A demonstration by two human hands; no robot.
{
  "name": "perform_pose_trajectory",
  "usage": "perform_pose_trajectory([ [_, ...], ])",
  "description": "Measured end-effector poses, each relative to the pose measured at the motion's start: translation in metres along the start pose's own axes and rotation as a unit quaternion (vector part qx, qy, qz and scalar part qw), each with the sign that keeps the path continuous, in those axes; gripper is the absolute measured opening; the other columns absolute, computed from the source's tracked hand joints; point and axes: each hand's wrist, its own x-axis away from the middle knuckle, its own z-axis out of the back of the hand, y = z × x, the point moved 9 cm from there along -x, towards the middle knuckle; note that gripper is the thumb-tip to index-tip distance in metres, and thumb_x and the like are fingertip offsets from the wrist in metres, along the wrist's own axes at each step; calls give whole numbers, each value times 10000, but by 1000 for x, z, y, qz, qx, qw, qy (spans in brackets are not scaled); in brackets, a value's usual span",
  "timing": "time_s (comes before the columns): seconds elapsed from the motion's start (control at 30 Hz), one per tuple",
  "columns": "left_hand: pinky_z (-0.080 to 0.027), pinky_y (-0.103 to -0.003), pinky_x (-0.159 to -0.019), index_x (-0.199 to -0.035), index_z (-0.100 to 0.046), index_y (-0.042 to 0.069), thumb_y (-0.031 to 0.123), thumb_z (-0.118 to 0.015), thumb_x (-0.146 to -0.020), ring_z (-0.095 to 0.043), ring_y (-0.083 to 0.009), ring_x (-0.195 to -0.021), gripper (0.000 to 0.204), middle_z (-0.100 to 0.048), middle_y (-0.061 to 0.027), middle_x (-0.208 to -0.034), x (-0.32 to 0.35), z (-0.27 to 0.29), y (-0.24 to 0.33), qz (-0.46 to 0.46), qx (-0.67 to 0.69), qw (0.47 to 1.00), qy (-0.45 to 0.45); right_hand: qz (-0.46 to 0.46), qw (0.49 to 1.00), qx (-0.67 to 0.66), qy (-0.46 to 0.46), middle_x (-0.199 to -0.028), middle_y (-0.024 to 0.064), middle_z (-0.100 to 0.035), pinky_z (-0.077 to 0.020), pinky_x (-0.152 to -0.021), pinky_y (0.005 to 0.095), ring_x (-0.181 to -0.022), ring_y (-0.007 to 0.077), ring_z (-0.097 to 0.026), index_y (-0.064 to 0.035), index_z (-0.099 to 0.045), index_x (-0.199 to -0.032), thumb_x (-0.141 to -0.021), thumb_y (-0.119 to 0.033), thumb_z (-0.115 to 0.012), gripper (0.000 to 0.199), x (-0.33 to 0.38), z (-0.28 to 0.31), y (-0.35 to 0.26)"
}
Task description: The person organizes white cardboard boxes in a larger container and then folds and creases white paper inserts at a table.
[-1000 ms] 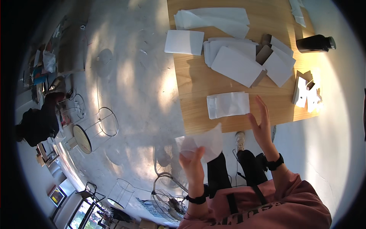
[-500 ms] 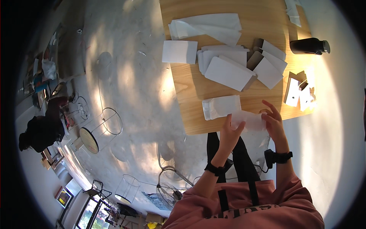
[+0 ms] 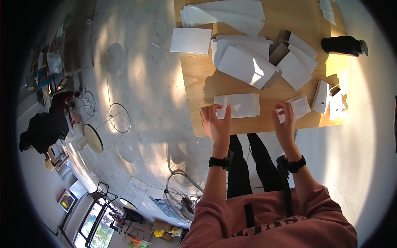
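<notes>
The fingers of the left hand (image 3: 216, 127) are curled to a narrow gap at the left end of the stack (image 3: 242, 105) of thin white sheets; whether a layer is pinched cannot be told. The fingers of the right hand (image 3: 285, 129) are likewise bent narrow, over the near left part of a loose sheet (image 3: 300, 106), translucent and creased; a firm hold on it can be neither confirmed nor ruled out.

The stack is laid flat by the near edge of the table (image 3: 200, 84), and the loose sheet is placed just to its right, apart from it. The step in hand is judged to be the handling of sheets one at a time, with the loose one kept apart at the right and the stack attended to at the left. For the next move, a single top layer would need to be parted at the stack's left end, with a light pinch, since such thin material is easily creased or doubled.

Farther out, white boxes (image 3: 246, 68) are heaped beyond the stack, flanked on the left by a flat white pile (image 3: 191, 41) and backed by long sheets (image 3: 244, 12). At the right, small boxes (image 3: 320, 97) are stood near the loose sheet, and a black bottle (image 3: 341, 45) is laid beyond them.
</notes>
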Motion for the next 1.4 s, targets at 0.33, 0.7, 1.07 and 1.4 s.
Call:
perform_pose_trajectory([
  [0.33,-426,-342,-654,-722,-628,106,174,-723,-677,-497,-213,-766,124,-454,-26,-780,-5,-3,-8,13,-15,1000,-3,-69,994,-69,47,-860,82,-595,-439,-735,297,-841,188,-561,-21,-497,-1044,-783,-111,-650,316,-5,-49,11],
  [0.7,-406,-286,-617,-743,-651,51,121,-692,-720,-452,-148,-657,84,-442,-29,-709,-15,-7,-29,60,88,993,-48,-107,988,-105,30,-782,65,-597,-451,-688,268,-732,150,-571,-11,-493,-1021,-774,-58,-641,291,-6,-55,12],
  [1.07,-409,-341,-603,-713,-635,105,230,-774,-620,-473,-192,-679,209,-457,-27,-738,-8,1,-10,17,-55,994,-89,-106,993,-53,27,-750,53,-603,-450,-649,269,-700,147,-584,-35,-489,-1005,-764,-67,-646,288,-3,-55,7],
  [1.4,-423,-355,-616,-685,-632,120,172,-677,-677,-510,-213,-708,69,-472,-26,-742,-9,-6,-30,107,-1,988,-112,-95,994,-42,25,-752,48,-615,-456,-625,272,-695,155,-600,-50,-484,-1011,-768,-95,-651,298,0,-62,7],
])
